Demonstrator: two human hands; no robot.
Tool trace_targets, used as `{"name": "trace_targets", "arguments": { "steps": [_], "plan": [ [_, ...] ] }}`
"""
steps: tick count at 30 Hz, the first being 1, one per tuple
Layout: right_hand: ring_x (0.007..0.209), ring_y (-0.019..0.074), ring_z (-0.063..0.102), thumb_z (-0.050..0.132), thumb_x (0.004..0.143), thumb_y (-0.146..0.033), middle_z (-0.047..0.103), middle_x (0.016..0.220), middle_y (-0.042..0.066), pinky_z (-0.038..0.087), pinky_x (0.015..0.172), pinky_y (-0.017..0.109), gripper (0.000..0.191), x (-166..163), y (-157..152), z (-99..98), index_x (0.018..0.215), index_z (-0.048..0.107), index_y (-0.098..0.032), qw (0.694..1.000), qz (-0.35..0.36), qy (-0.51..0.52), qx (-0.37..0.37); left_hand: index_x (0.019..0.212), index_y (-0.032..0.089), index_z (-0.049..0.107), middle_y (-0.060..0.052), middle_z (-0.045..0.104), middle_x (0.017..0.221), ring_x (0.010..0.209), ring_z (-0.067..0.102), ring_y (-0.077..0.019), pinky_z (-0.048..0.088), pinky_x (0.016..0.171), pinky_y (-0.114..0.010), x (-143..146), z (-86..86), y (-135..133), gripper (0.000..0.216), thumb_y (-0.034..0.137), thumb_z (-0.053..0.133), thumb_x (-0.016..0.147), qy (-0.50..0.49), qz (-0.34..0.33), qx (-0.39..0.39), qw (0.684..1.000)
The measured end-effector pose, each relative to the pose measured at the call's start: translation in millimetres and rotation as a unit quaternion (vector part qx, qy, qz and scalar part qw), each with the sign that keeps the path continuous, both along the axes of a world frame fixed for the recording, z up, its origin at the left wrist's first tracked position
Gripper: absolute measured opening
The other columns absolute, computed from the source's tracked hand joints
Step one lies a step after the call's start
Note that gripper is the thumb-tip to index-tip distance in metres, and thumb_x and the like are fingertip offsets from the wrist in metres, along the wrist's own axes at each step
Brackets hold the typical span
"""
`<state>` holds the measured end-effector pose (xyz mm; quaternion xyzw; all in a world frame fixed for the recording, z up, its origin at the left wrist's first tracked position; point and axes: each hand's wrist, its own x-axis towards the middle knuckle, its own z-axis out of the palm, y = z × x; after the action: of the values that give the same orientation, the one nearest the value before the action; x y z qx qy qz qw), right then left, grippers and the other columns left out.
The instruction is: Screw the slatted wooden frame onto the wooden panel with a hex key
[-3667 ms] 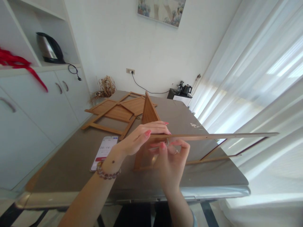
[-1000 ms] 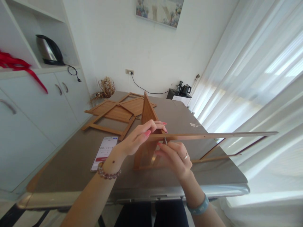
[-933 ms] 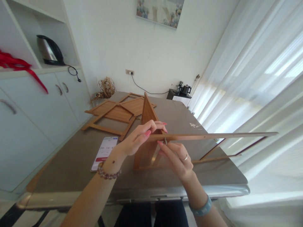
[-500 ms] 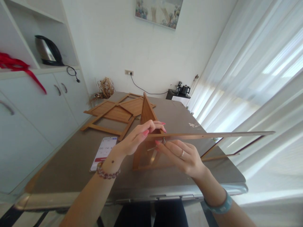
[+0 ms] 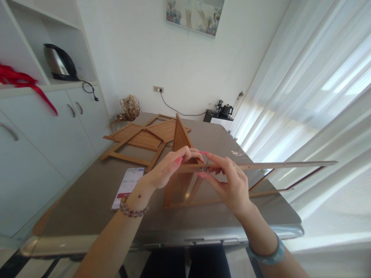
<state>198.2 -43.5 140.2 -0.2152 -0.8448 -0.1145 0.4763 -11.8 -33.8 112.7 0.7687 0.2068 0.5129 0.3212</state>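
A long thin wooden frame rail (image 5: 275, 165) runs level to the right above the table. Its left end meets an upright wooden panel (image 5: 181, 137) that stands on the grey table (image 5: 87, 200). My left hand (image 5: 171, 168) curls over that joint and grips the rail's end. My right hand (image 5: 226, 181) is at the same joint from the right, fingers pinched on a small metal piece (image 5: 206, 166) at the rail. Lower bars of the frame (image 5: 261, 192) lie along the table to the right.
Flat wooden frame parts (image 5: 142, 137) lie at the table's far left. A phone (image 5: 127, 187) with a lit screen lies left of my hands. White cupboards with a kettle (image 5: 59, 61) stand at left, curtains (image 5: 319, 116) at right, dried grass (image 5: 129, 108) by the wall.
My right hand has risen from under the rail to its level and now pinches the small metal piece at the joint. My left hand and the rail have stayed in place.
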Motion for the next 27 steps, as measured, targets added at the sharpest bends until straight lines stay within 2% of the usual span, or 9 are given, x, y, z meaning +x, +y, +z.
{"name": "trace_targets", "arguments": {
  "steps": [4, 7, 10, 13, 16, 19, 22, 25, 27],
  "plan": [
    [0.066, 0.0157, 0.056, 0.074, 0.084, -0.041, 0.069, 0.077, 0.001, 0.043, 0.066, 0.03, 0.043, 8, 5, 7.5, 0.118, 0.06, -0.021, 0.985, -0.082, -0.042, 0.148, 0.085, 0.02, 0.045, -0.014, 0.065, 0.122, 0.128, 0.049, -0.0292, 0.034, 0.11, -0.045, 1, 0.7, 0, 0.054, 0.068, 0.024, 0.096, -0.001, 0.001, -0.016, 1.0],
    [0.064, 0.0162, 0.052, 0.074, 0.083, -0.044, 0.067, 0.073, 0.001, 0.035, 0.061, 0.032, 0.033, 16, 7, 12.7, 0.105, 0.063, -0.022, 0.964, -0.141, -0.063, 0.217, 0.09, 0.019, 0.049, -0.014, 0.065, 0.118, 0.129, 0.048, -0.0289, 0.032, 0.112, -0.046, 2, 1.0, 0, 0.056, 0.069, 0.023, 0.096, -0.005, -0.011, -0.023, 1.0],
    [0.062, 0.0157, 0.048, 0.07, 0.087, -0.04, 0.059, 0.064, -0.001, 0.031, 0.059, 0.031, 0.022, 23, 9, 12.0, 0.087, 0.061, -0.02, 0.962, -0.14, -0.084, 0.217, 0.092, 0.019, 0.05, -0.014, 0.065, 0.116, 0.131, 0.047, -0.0285, 0.029, 0.115, -0.046, 3, 1.1, 0, 0.057, 0.068, 0.022, 0.096, -0.009, -0.022, -0.016, 1.0],
    [0.058, 0.0145, 0.042, 0.062, 0.094, -0.034, 0.05, 0.056, -0.002, 0.028, 0.057, 0.031, 0.031, 23, 8, 1.1, 0.068, 0.052, -0.02, 0.968, -0.123, -0.117, 0.187, 0.092, 0.019, 0.049, -0.014, 0.065, 0.116, 0.132, 0.046, -0.0293, 0.025, 0.116, -0.047, 3, 1.1, 0, 0.054, 0.067, 0.023, 0.096, -0.005, -0.018, -0.004, 1.0],
    [0.053, 0.0124, 0.039, 0.058, 0.097, -0.028, 0.046, 0.052, -0.003, 0.026, 0.055, 0.03, 0.04, 13, 4, -17.7, 0.06, 0.046, -0.02, 0.974, -0.113, -0.112, 0.164, 0.09, 0.019, 0.047, -0.013, 0.065, 0.117, 0.133, 0.045, -0.0294, 0.026, 0.116, -0.047, 2, 1.3, 0, 0.051, 0.065, 0.024, 0.097, -0.002, -0.015, -0.001, 1.0],
    [0.048, 0.0102, 0.035, 0.053, 0.099, -0.026, 0.044, 0.049, -0.004, 0.024, 0.053, 0.03, 0.045, -3, -4, -34.9, 0.056, 0.044, -0.02, 0.991, -0.107, -0.045, 0.073, 0.087, 0.02, 0.045, -0.012, 0.065, 0.114, 0.132, 0.047, -0.0285, 0.028, 0.115, -0.045, 2, 0.9, 1, 0.048, 0.062, 0.025, 0.099, -0.007, -0.02, 0.002, 1.0],
    [0.044, 0.0085, 0.038, 0.045, 0.102, -0.029, 0.046, 0.046, -0.004, 0.027, 0.051, 0.027, 0.048, -20, -14, -41.7, 0.055, 0.052, -0.019, 0.99, -0.065, 0.051, -0.11, 0.086, 0.02, 0.043, -0.012, 0.066, 0.113, 0.131, 0.048, -0.0284, 0.03, 0.113, -0.046, 2, -1.6, 4, 0.045, 0.06, 0.027, 0.099, -0.013, -0.024, 0.007, 1.0],
    [0.045, 0.0086, 0.049, 0.041, 0.103, -0.035, 0.054, 0.048, -0.003, 0.034, 0.049, 0.023, 0.049, -31, -25, -39.2, 0.065, 0.067, -0.019, 0.945, 0.017, 0.126, -0.301, 0.087, 0.021, 0.044, -0.012, 0.066, 0.112, 0.13, 0.048, -0.029, 0.033, 0.111, -0.047, 3, -5.9, 8, 0.044, 0.06, 0.03, 0.098, -0.022, -0.029, 0.013, 0.999],
    [0.046, 0.0092, 0.053, 0.041, 0.103, -0.039, 0.058, 0.05, -0.002, 0.037, 0.048, 0.021, 0.05, -34, -28, -36.6, 0.068, 0.07, -0.018, 0.917, 0.052, 0.148, -0.367, 0.089, 0.021, 0.046, -0.012, 0.065, 0.113, 0.131, 0.048, -0.0293, 0.033, 0.111, -0.047, 2, -8.3, 9, 0.043, 0.06, 0.031, 0.098, -0.028, -0.034, 0.013, 0.999]
  ]
}}
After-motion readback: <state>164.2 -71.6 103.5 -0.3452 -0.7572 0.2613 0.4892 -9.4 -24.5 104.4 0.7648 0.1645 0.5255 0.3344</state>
